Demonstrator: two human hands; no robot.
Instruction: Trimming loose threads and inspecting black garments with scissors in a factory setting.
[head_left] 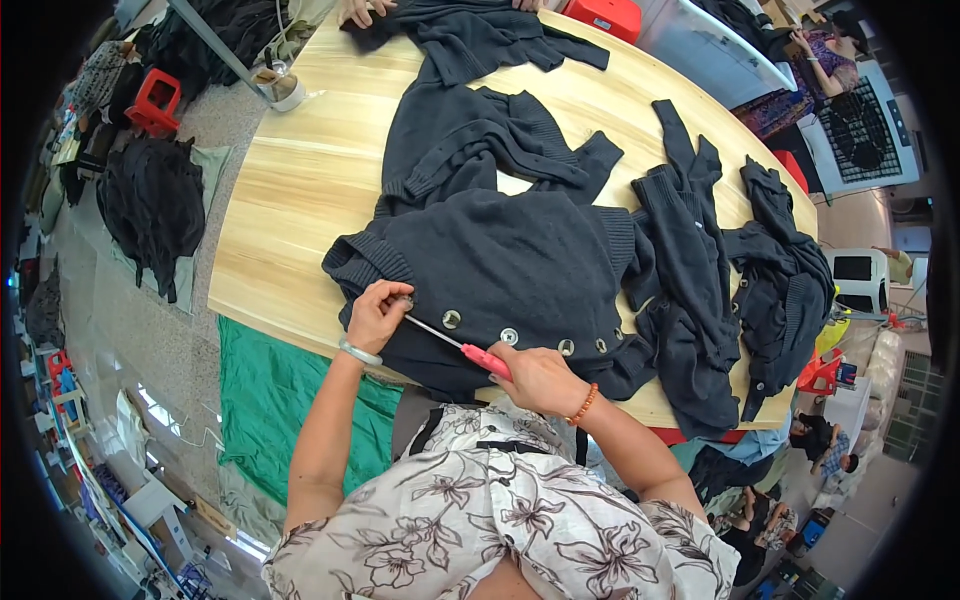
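Observation:
A black knit cardigan [500, 250] lies spread at the table's near edge, with a row of large shiny buttons [509, 336] along its near side. At the left end of that row, my left hand [374, 318] pinches the knit edge, apparently at a button partly hidden by the fingers. My right hand [543, 378] is closed round the pinkish-red handle of a thin-shafted metal tool [484, 360]. The shaft points left and its tip meets the fingertips of my left hand; the tip's shape is hidden there.
More black knit garments [690, 290] cover the right side and far part of the wooden table [285, 200]. At the far edge, another person's hand [366, 10] touches a dark garment. A green cloth [270, 400] hangs below the left near edge. A red stool [155, 100] stands left.

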